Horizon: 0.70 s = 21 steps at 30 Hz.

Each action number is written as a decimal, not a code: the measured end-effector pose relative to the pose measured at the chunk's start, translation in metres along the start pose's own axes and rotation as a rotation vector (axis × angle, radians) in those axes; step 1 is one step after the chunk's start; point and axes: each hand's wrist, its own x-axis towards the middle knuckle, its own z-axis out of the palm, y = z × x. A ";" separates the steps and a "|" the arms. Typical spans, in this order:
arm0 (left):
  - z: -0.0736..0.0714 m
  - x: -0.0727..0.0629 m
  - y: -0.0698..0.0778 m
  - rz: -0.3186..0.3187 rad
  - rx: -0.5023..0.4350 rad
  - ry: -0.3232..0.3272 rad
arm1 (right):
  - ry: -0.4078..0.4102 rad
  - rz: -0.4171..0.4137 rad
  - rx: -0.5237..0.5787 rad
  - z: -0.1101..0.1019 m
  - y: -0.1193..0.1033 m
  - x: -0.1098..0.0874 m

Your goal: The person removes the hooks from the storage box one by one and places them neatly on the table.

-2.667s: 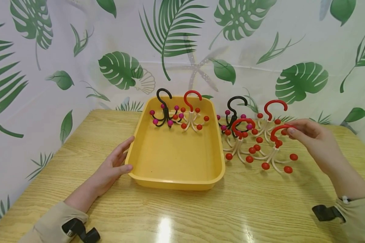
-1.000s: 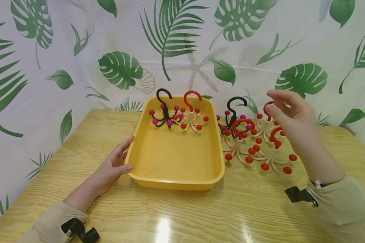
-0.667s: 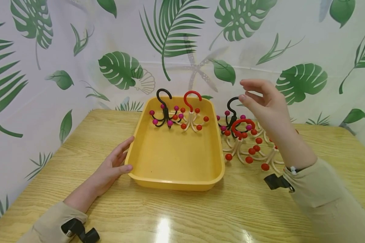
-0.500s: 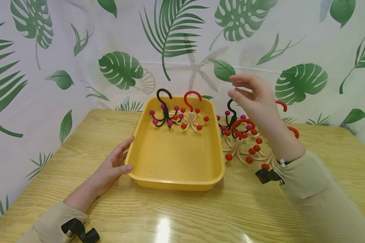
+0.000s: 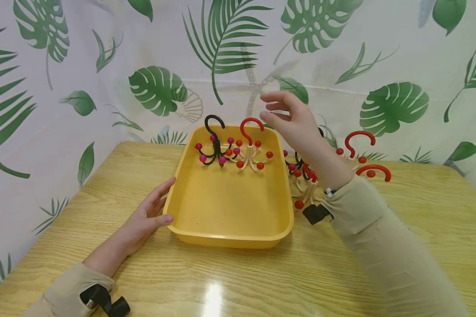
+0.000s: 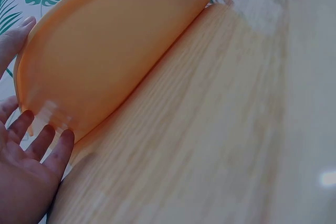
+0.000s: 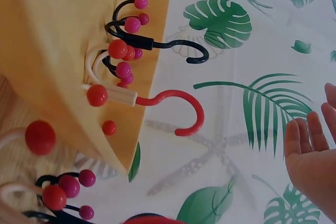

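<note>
A yellow tray (image 5: 228, 207) stands on the table. At its far end are two hook hangers with ball-tipped arms: a black one (image 5: 216, 147) with magenta balls and a red-hooked one (image 5: 250, 152) with cream arms and red balls. My left hand (image 5: 144, 220) rests against the tray's left side; in the left wrist view its fingers lie nearly straight along the wall, thumb at the rim. My right hand (image 5: 295, 123) hovers above the tray's far right corner, near the red hook. It holds nothing, its fingers loosely bent and apart from the thumb.
Right of the tray stand several more hangers, among them red-hooked ones (image 5: 358, 136) and a black one (image 5: 299, 163), partly hidden by my right arm. A leaf-printed cloth (image 5: 238, 57) hangs behind the wooden table (image 5: 150, 281).
My right hand, earlier at the front right hanger's red hook, has let it go, risen and moved left to the tray's far right corner. My left hand and the tray stay put.
</note>
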 end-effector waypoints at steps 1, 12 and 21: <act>0.000 0.000 0.000 0.000 0.000 -0.001 | -0.010 0.009 0.009 0.003 0.001 0.003; -0.001 0.000 -0.001 -0.003 0.007 0.007 | -0.083 0.012 0.062 0.032 0.010 0.030; 0.000 0.000 0.001 0.001 -0.004 -0.004 | -0.106 0.100 0.092 0.053 0.029 0.050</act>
